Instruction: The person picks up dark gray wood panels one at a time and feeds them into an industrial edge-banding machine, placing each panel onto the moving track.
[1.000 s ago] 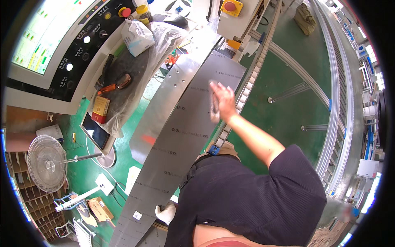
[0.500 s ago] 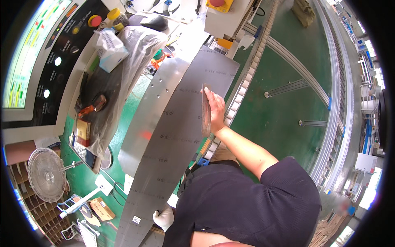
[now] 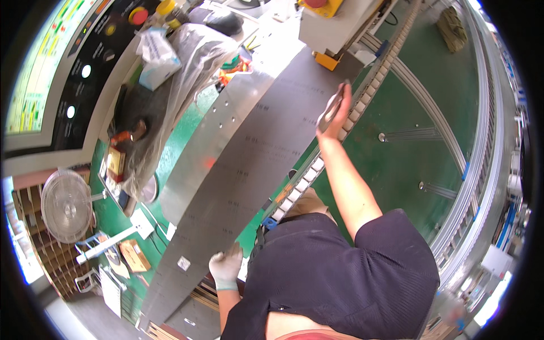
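A long dark grey sheet metal panel (image 3: 226, 187), covered in printed film, runs from the lower left to the machine at the upper right. My right hand (image 3: 340, 116), bare, is over the panel's right edge near its far end. It holds a narrow, worn flat metal bar (image 3: 330, 113), tilted and partly hidden by the fingers. My left hand (image 3: 225, 266), in a white glove, lies at the panel's near right edge, fingers stretched out. Whether it touches the panel is hard to tell.
A shiny metal plate (image 3: 198, 175) with holes lies left of the panel. A roller rail (image 3: 309, 173) passes along its right side. The machine head (image 3: 334, 28) carries an orange block (image 3: 326, 61). A screen panel (image 3: 34, 73) and a fan (image 3: 67, 207) stand left.
The panel's far end has moved up and right, under the orange block. My right hand and the bar have gone the same way, the bar now tilted. My left hand's grip has opened.
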Motion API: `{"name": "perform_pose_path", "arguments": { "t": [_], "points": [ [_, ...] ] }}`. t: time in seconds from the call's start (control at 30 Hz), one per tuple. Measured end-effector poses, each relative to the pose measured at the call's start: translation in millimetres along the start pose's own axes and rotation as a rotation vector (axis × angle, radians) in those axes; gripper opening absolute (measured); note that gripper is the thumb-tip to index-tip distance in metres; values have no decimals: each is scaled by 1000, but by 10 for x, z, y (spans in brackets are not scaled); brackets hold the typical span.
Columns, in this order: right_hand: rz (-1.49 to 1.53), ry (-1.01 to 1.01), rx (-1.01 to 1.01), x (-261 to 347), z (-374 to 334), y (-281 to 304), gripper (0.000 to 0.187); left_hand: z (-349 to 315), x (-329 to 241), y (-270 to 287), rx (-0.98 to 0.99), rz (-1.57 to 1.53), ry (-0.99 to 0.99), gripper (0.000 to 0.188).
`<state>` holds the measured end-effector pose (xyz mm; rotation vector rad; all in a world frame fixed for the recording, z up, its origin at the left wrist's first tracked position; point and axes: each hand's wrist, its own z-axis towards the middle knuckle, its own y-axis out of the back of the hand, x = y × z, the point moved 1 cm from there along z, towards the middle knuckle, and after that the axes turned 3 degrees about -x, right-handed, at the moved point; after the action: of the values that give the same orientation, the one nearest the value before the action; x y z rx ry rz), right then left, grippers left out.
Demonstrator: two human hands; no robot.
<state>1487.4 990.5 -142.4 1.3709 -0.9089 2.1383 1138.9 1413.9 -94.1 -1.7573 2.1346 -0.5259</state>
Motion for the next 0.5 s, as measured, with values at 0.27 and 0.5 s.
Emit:
{"name": "perform_pose_path", "arguments": {
  "t": [0.27,0.5],
  "points": [
    [-185,-15,-153,-262,878,281,61,13,331,-387,12,1402,-322,43],
    [-169,155,121,84,821,724,51,-298,38,-227,-323,2054,-1521,41]
  ]
}}
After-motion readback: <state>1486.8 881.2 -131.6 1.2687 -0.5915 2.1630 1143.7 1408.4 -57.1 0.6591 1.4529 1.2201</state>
